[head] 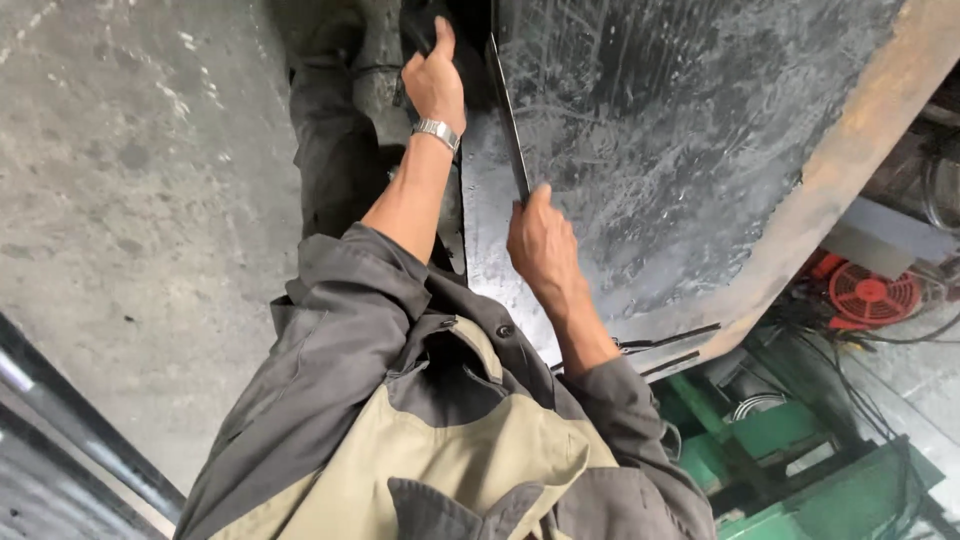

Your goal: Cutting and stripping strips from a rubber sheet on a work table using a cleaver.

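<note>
Two bare hands on one thin dark metal strip (pixel 508 120), and that's what's making me nervous. The right hand (pixel 543 245) has its fingers (pixel 528 212) curled shut around the strip's near end, thumb lying along the edge. The left hand (pixel 434 78), with a silver wristwatch (pixel 437 131) just behind it, is up at the far end; its fingers are folded in against something dark there, but I can't tell if they actually grip the strip or just steady it.

The strip stands on edge, running away from the right fingers along the left margin of a big scratched, greasy-looking steel plate (pixel 680 140). Further out right of the plate there's a rusty beam (pixel 850 150), then a green machine frame (pixel 800 470) and a red fan-like part (pixel 872 297). Left of the fingers is bare concrete floor (pixel 130 200).

My worry: no gloves on a thin edge. If the plate is as slick as it looks, the strip could slide through the right hand and cut the palm, or tip flat and pinch fingers.
</note>
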